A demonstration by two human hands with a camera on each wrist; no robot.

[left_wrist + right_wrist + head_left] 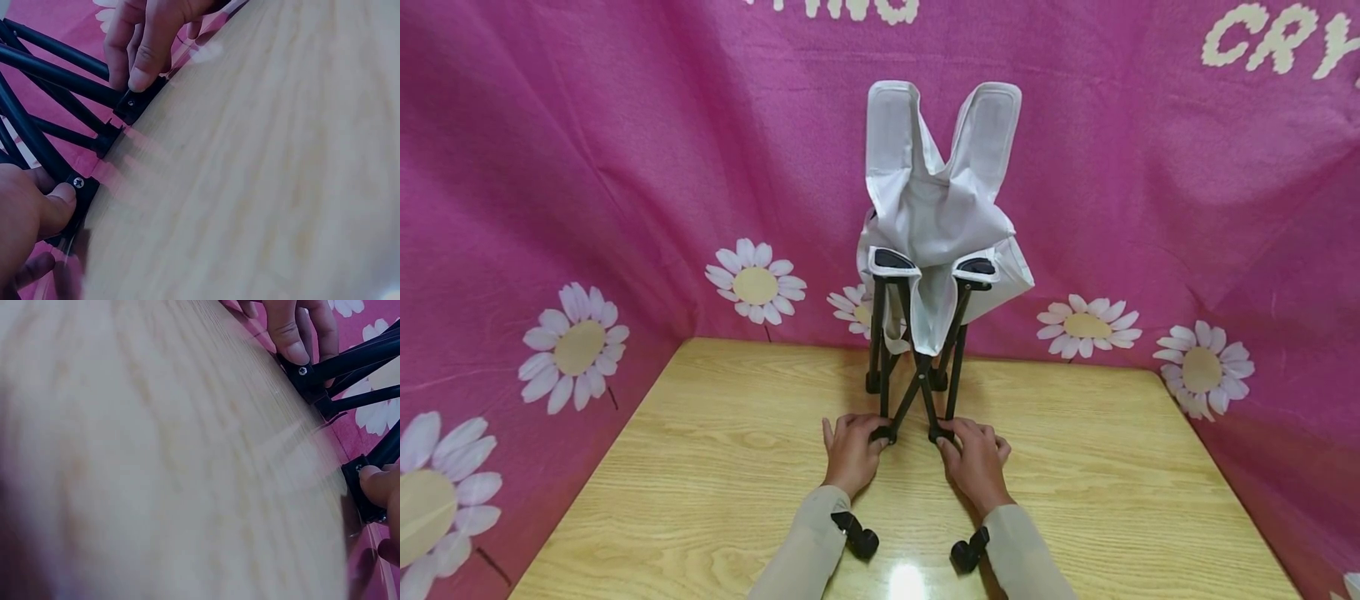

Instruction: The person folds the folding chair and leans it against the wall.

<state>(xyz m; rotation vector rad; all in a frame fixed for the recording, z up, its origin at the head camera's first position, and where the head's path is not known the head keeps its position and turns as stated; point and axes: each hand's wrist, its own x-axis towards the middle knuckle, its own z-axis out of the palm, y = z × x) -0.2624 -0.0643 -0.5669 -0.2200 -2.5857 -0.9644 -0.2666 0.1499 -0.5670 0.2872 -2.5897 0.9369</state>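
Note:
A small folding camp chair (pixel 936 212) stands upright on the table, half folded, with slack white fabric over crossed black tube legs. My left hand (pixel 852 454) pinches the black foot (pixel 78 194) of its near left leg, thumb beside the screw. With thumb and fingers my right hand (pixel 977 462) grips the near right foot (pixel 139 100). Both feet are at the tabletop and close together. Two fabric flaps stick up at the chair's back, and two black-capped corners (pixel 893 260) face me. The far feet stand behind, partly hidden by the near legs.
The light wood table (pixel 700 492) has its far edge just behind the chair. A pink cloth (pixel 760 167) with white daisies hangs behind and at both sides. Each sleeve carries a small black wrist camera (pixel 861 542).

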